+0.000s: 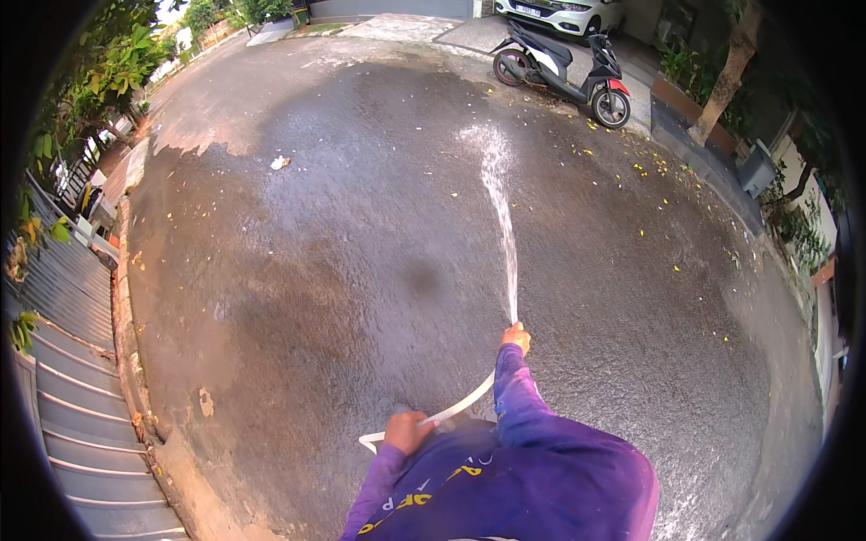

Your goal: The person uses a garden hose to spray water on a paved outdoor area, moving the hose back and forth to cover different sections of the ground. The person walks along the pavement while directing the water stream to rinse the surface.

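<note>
My right hand [516, 337] is stretched out ahead, closed round the end of a pale hose. From it a jet of water [502, 207] shoots forward and splashes on the wet road [361, 243]. The white hose [469, 398] curves back from that hand toward my body. Close to my waist, my left hand [409, 433] is closed on the same hose, which makes a sharp bend just left of it. Both arms wear purple sleeves.
A parked scooter [568, 72] stands at the far right before a white car [564, 13]. Yellow leaves lie near the right kerb, by a tree trunk [727, 72] and a grey bin [756, 169]. White litter [280, 163] lies on the road. A metal gate [86, 424] lines the left.
</note>
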Available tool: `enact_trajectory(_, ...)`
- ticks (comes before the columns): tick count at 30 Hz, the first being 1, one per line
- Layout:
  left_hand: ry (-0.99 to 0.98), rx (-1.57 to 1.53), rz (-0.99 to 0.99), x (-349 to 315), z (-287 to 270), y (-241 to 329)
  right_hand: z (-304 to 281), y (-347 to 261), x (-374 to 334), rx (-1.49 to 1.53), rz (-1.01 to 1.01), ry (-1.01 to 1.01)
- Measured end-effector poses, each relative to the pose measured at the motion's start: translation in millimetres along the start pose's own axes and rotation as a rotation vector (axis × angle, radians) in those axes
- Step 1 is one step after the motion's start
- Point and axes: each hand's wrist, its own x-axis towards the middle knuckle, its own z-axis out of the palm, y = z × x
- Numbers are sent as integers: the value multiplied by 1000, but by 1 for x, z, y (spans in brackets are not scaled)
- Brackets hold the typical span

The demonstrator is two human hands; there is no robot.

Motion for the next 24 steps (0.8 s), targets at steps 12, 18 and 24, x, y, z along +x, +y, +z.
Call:
enact_trajectory(12, -132, -226, -37, 69, -75, -56, 140, -146, 23, -415, -466, -281)
enact_trajectory(18, 59, -331, -123, 105, -133, -106, 192, -285, -10, 40, -422, -388)
enact_trajectory(24, 57, -291, -240, 124, -158, -154, 208, -407, -63, 32, -488, -367)
